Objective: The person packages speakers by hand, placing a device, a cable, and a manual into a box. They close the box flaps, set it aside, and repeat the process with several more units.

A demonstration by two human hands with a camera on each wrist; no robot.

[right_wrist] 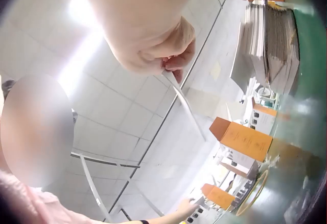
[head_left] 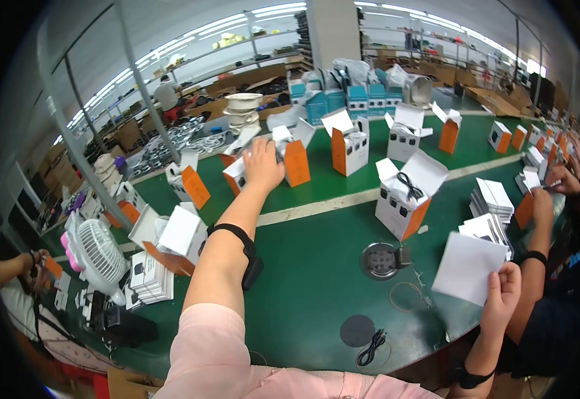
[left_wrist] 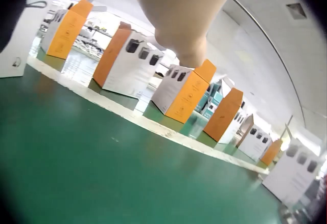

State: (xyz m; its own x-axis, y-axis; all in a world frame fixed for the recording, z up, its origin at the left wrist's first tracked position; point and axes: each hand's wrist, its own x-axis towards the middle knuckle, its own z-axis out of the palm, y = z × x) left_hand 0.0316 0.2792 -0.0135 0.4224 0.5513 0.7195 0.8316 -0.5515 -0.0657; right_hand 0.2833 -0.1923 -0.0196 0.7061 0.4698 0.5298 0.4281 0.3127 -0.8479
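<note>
Box (head_left: 297, 163): left hand reaching, sheet in the right

Box stands open-topped on the counter (head_left: 303, 266), beyond the pale strip (head_left: 323, 207). My left hand (head_left: 263, 166) is just beside it, fingers forward and slightly bent; contact or grip, cannot tell. My right hand (head_left: 504, 292) pinches a white sheet (head_left: 469, 266) by one edge, thumb against fingers. Step in hand, as I judge it: left reach to the box, sheet held ready. Next move calls for a sure left hold, neighbouring boxes undisturbed, and the sheet kept unbent.
</note>
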